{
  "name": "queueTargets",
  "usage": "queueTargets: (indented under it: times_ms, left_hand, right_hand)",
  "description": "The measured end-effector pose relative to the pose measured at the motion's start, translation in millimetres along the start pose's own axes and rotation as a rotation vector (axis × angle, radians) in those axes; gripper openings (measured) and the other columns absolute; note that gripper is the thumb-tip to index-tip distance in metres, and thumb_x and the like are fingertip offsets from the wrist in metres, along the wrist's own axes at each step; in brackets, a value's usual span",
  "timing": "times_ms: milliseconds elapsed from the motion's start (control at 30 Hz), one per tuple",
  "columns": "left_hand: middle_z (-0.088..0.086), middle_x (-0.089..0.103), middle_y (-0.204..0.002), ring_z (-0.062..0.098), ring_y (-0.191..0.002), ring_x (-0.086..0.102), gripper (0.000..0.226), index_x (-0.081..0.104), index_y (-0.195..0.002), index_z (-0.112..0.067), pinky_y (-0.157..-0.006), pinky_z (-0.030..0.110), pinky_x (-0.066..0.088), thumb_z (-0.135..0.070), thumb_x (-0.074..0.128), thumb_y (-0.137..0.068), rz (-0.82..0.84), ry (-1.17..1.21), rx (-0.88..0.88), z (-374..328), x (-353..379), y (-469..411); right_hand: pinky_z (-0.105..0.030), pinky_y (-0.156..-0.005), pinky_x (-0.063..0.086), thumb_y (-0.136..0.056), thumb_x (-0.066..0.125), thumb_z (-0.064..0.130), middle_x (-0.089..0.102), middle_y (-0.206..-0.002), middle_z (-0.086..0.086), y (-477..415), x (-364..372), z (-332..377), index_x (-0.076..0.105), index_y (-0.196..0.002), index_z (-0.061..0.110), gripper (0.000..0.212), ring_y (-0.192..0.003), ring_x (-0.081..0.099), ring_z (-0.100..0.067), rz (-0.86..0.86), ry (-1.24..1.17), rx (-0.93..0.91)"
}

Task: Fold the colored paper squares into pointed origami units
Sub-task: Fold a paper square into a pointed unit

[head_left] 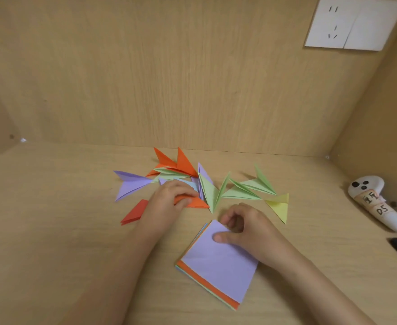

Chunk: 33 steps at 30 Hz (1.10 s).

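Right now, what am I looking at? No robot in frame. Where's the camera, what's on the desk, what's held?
No machine: a person works bare-handed, filmed by one wide-angle camera on their head, looking down. The left hand grips an orange unit among folded units in green, purple, yellow and red on the desk. The right hand has its thumb on the purple top sheet of a stack of paper squares, fingers curled at its corner; whether they pinch it is unclear. A white handheld device lies at the right.

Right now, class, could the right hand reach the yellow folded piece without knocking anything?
Probably yes: the right hand rests on the paper stack, and bare table lies between it and the yellow folded piece.
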State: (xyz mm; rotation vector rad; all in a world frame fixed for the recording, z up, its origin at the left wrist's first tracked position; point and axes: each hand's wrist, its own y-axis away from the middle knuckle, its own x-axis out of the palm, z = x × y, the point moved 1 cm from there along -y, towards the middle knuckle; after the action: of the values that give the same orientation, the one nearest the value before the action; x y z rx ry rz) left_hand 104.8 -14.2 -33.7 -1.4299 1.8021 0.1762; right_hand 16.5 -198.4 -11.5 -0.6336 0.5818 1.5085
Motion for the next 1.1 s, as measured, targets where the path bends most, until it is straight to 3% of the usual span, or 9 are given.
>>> queueTargets:
  times_ms: [167, 333, 433, 567, 667, 800, 967, 1033, 1100]
  left_hand:
    - [-0.016, 0.065, -0.094, -0.007, -0.096, 0.053, 0.019, 0.074, -0.093, -0.021, -0.086, 0.007, 0.036, -0.007, 0.068, -0.083, -0.163, 0.045, 0.067, -7.3, -5.3, -0.4]
    - [-0.014, 0.067, -0.094, -0.003, -0.096, 0.056, 0.014, 0.075, -0.092, -0.020, -0.082, 0.008, 0.038, -0.022, 0.062, -0.086, -0.292, 0.082, 0.171, -27.1, -9.4, 3.5]
    - [-0.015, 0.069, -0.096, -0.003, -0.095, 0.058, 0.017, 0.074, -0.096, -0.023, -0.073, 0.005, 0.037, -0.024, 0.057, -0.091, -0.229, 0.195, 0.165, -46.0, -11.5, 9.8]
    - [-0.026, 0.068, -0.098, -0.006, -0.094, 0.061, 0.015, 0.067, -0.098, -0.040, -0.079, 0.009, 0.043, -0.040, 0.067, -0.083, -0.063, 0.375, 0.019, -58.9, -8.9, 16.0]
    - [-0.027, 0.068, -0.081, -0.009, -0.078, 0.061, 0.018, 0.066, -0.089, -0.042, -0.068, 0.009, 0.043, -0.031, 0.075, -0.078, -0.006, 0.348, -0.094, -57.5, -5.3, 16.1]
    - [-0.021, 0.065, -0.066, -0.006, -0.064, 0.057, 0.011, 0.069, -0.079, -0.029, -0.059, 0.008, 0.039, -0.018, 0.072, -0.082, -0.020, 0.440, -0.170, -53.4, -8.1, 13.1]
    - [-0.007, 0.069, -0.077, 0.000, -0.066, 0.061, 0.006, 0.071, -0.085, -0.020, -0.061, 0.010, 0.044, -0.015, 0.067, -0.086, -0.055, 0.579, -0.294, -48.5, -13.5, 11.3]
    - [-0.005, 0.070, -0.079, 0.000, -0.067, 0.062, 0.006, 0.072, -0.088, -0.017, -0.061, 0.010, 0.045, -0.015, 0.066, -0.087, -0.054, 0.604, -0.318, -46.5, -14.6, 11.1]
    - [-0.002, 0.070, -0.081, 0.003, -0.069, 0.062, 0.008, 0.072, -0.091, -0.014, -0.062, 0.012, 0.045, -0.016, 0.065, -0.088, -0.041, 0.613, -0.324, -46.3, -15.1, 11.5]
  right_hand:
    - [-0.012, -0.054, 0.035, -0.071, 0.082, 0.016, 0.058, -0.065, 0.012, -1.2, -3.5, -3.3, 0.060, -0.068, 0.020, 0.022, -0.053, 0.046, 0.004, -0.075, -0.127, 0.029]
    - [-0.011, -0.052, 0.032, -0.076, 0.078, 0.012, 0.058, -0.064, 0.002, -5.5, -17.4, 1.3, 0.061, -0.070, 0.014, 0.019, -0.050, 0.044, 0.000, -0.143, -0.353, -0.002]
    - [-0.011, -0.056, 0.034, -0.077, 0.077, 0.008, 0.057, -0.063, -0.007, -12.1, -28.0, 4.5, 0.060, -0.072, 0.010, 0.018, -0.052, 0.047, 0.000, -0.202, -0.461, -0.052]
    - [-0.019, -0.059, 0.036, -0.079, 0.074, 0.006, 0.057, -0.062, -0.008, -21.3, -34.8, 4.7, 0.059, -0.075, 0.012, 0.016, -0.057, 0.048, -0.008, -0.224, -0.595, -0.119]
    - [-0.017, -0.060, 0.039, -0.079, 0.073, 0.006, 0.060, -0.063, -0.005, -24.0, -31.1, 6.5, 0.061, -0.077, 0.012, 0.013, -0.058, 0.051, -0.006, -0.263, -0.639, -0.144]
    - [-0.028, -0.082, 0.044, -0.092, 0.060, 0.010, 0.070, -0.099, 0.008, -17.7, -24.6, 1.0, 0.067, -0.099, 0.018, 0.013, -0.092, 0.062, -0.011, -0.325, -0.545, -0.223]
    - [-0.017, -0.104, 0.032, -0.063, 0.032, -0.023, 0.043, -0.141, 0.018, -11.0, -25.2, -11.1, 0.071, -0.106, 0.029, 0.079, -0.129, 0.042, -0.008, -0.100, -0.260, -0.440]
    - [-0.018, -0.110, 0.026, -0.064, 0.034, -0.025, 0.029, -0.149, 0.023, -10.1, -22.0, -13.2, 0.067, -0.113, 0.038, 0.087, -0.136, 0.031, -0.006, -0.029, -0.126, -0.449]
    - [-0.020, -0.112, 0.023, -0.077, 0.052, -0.015, 0.018, -0.153, 0.023, -11.0, -18.3, -12.8, 0.063, -0.118, 0.044, 0.073, -0.139, 0.023, -0.006, -0.006, -0.046, -0.453]
